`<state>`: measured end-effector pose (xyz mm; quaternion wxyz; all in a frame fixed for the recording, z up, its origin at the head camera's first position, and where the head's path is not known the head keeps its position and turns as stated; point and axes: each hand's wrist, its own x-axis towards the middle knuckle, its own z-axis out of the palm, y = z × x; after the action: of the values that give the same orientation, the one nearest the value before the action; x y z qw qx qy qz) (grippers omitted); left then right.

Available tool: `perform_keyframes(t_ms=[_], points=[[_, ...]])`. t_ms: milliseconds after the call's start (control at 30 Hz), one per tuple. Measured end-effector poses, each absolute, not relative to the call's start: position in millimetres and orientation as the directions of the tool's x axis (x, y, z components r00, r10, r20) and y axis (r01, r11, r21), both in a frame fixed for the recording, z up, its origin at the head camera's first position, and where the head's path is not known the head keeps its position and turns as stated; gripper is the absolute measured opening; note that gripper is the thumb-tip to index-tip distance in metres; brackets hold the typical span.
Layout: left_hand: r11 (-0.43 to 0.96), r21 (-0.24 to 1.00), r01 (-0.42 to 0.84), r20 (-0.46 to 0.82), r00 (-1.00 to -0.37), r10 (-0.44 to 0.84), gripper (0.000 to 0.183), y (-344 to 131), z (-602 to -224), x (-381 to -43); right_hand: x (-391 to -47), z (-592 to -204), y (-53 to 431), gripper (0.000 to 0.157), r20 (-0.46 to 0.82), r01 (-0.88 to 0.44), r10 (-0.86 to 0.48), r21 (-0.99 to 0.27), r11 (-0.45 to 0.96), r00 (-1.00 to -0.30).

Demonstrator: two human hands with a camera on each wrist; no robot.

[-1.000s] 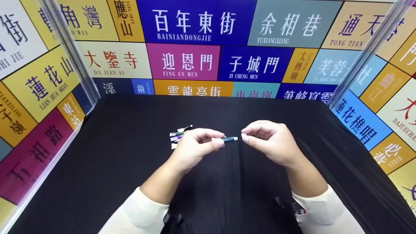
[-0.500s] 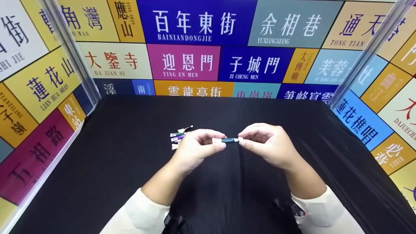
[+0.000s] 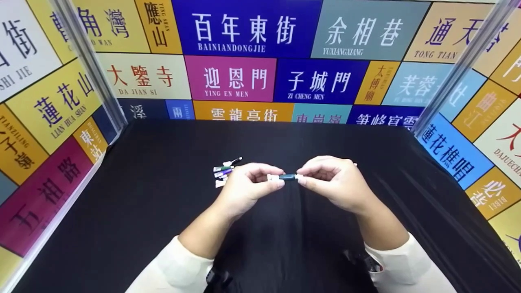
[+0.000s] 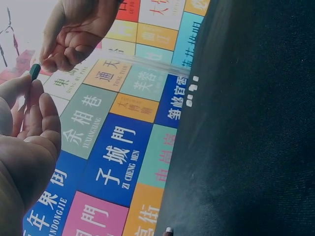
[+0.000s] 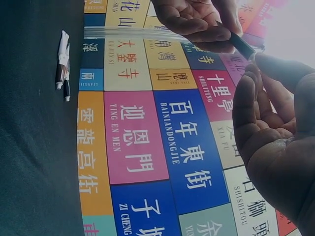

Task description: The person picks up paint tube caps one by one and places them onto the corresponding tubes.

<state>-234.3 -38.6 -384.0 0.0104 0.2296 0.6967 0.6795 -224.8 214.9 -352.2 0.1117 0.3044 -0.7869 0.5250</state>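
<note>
A small dark teal paint tube with a whitish flat end lies level between my two hands, above the black table. My left hand pinches its flat end between thumb and fingers. At the other end, my right hand pinches the small white cap, mostly hidden by the fingertips. In the left wrist view the tube bridges both hands' fingertips. The right wrist view shows the tube's dark body slanting between them.
Several small paint tubes lie on the black cloth left of my left hand, partly behind it. Several small white caps sit on the cloth beyond my right hand. Printed panels wall the table's back and sides.
My right hand, apart from the tube a second ago with a small white piece in its fingertips, has moved left onto the tube's end. The left hand has barely moved.
</note>
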Motion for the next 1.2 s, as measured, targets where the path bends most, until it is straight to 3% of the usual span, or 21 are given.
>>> perform_keyframes(t_ms=[467, 733, 900, 1200], points=[[0.033, 0.947, 0.321, 0.295, -0.902, 0.316, 0.023, -38.3, -383.5, -233.2, -223.9, -351.7, 214.9, 0.015, 0.487, -0.595, -0.359, -0.739, 0.316, -0.796], [0.031, 0.951, 0.308, 0.284, -0.907, 0.31, 0.023, -37.6, -382.7, -232.1, -226.6, -352.2, 215.2, 0.004, 0.464, -0.583, -0.369, -0.731, 0.354, -0.806], [0.014, 0.952, 0.306, 0.287, -0.908, 0.307, 0.025, -36.5, -382.1, -230.8, -226.7, -352.0, 215.4, 0.011, 0.452, -0.574, -0.362, -0.713, 0.403, -0.815], [-0.001, 0.949, 0.314, 0.299, -0.905, 0.301, 0.026, -35.8, -382.2, -232.1, -227.0, -353.0, 216.3, 0.012, 0.449, -0.565, -0.365, -0.756, 0.331, -0.815]])
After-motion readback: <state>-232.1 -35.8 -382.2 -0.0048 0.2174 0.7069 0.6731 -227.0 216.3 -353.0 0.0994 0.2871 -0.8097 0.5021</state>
